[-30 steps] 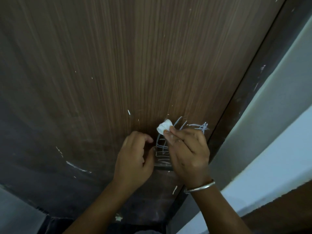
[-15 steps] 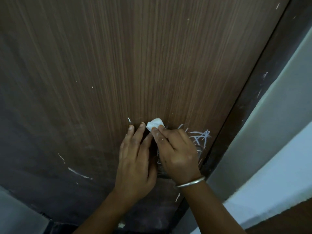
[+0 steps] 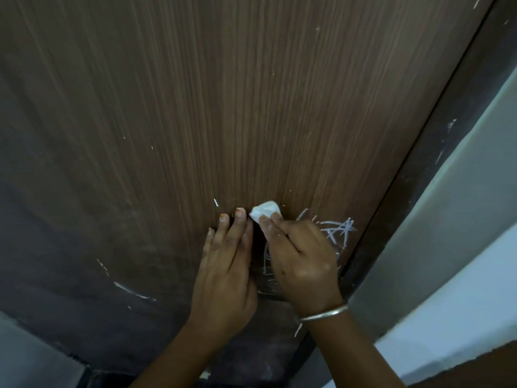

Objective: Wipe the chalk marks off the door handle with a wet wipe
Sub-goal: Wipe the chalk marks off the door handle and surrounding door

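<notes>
Head view: the wet wipe (image 3: 265,210), a small crumpled white wad, is pressed against the brown wooden door (image 3: 195,107) just above the dark door handle (image 3: 258,247), which shows only as a shadowed strip between the two hands. The right hand (image 3: 302,264) has its grip closed on the wad, pinching it with the fingertips (image 3: 264,219) so that the wad sticks out just beyond them, away from the handle. White chalk marks (image 3: 337,229) lie scribbled on the door just to the right of the handle, with fainter strokes on the handle strip itself, partly hidden by the right hand. The left hand (image 3: 226,273) lies flat on the door just left of the handle, its grip wide, fingers straight and holding nothing, the fingertips level with the wad. A metal bangle (image 3: 324,313) circles the right wrist, below the handle. Further right of the handle runs the dark door frame (image 3: 447,135), then a pale wall (image 3: 461,233).
</notes>
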Available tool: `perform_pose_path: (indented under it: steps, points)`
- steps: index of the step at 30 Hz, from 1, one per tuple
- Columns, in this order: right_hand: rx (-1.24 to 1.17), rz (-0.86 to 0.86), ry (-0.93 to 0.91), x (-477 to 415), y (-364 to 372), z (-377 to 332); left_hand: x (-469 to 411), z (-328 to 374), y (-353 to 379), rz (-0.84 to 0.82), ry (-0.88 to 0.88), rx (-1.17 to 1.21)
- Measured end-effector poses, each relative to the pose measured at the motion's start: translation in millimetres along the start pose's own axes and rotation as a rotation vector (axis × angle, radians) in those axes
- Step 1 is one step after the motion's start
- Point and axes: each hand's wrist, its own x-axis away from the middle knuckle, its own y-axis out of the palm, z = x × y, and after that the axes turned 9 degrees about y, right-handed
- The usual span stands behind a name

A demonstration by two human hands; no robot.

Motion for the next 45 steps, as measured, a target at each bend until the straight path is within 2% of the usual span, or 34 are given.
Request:
perform_pose_path:
  steps: [6,12,18,24,31,38,45]
  points:
    - [0.025,0.122,0.077,-4,-13,17,-6,10,-2,0.035,0.017,0.012]
    - [0.044,0.032,0.068,9,-12,17,-14,15,-3,0.056,0.043,0.052]
    - [0.053,0.13,0.174,4,-25,23,-13,16,0,0.06,0.033,0.04]
    - [0.051,0.044,0.107,3,-21,16,-12,19,5,0.077,0.06,0.048]
    - [0.134,0.161,0.288,9,-46,43,-14,20,9,0.082,0.052,0.033]
    - [0.117,0.1,0.213,7,-35,27,-15,23,9,0.016,0.024,-0.008]
    - [0.255,0.214,0.353,10,-54,48,-14,22,11,0.021,0.023,0.004]
